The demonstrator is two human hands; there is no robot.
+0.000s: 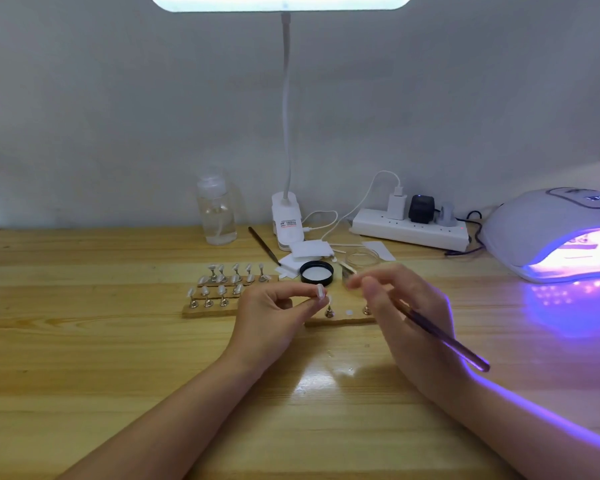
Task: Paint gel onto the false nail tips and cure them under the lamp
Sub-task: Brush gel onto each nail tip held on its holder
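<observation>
Nail tip [320, 292] sits pinched in your left hand [274, 308] above the tabletop [118, 358]. Your right hand [406, 306] grips the brush [444, 336] just beside it. Beyond stand the holder strips [222, 287]; farther right, the curing lamp [561, 230] glows violet.

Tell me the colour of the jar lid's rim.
Black, around a white inside: the jar lid shows clearly in the head view.

Right hand [400, 306] is motion-blurred at the fingertips, brush tip lost behind them. Curing lamp [561, 233], right of the power strip [409, 230], is cut by the edge; its display is unreadable.
</observation>
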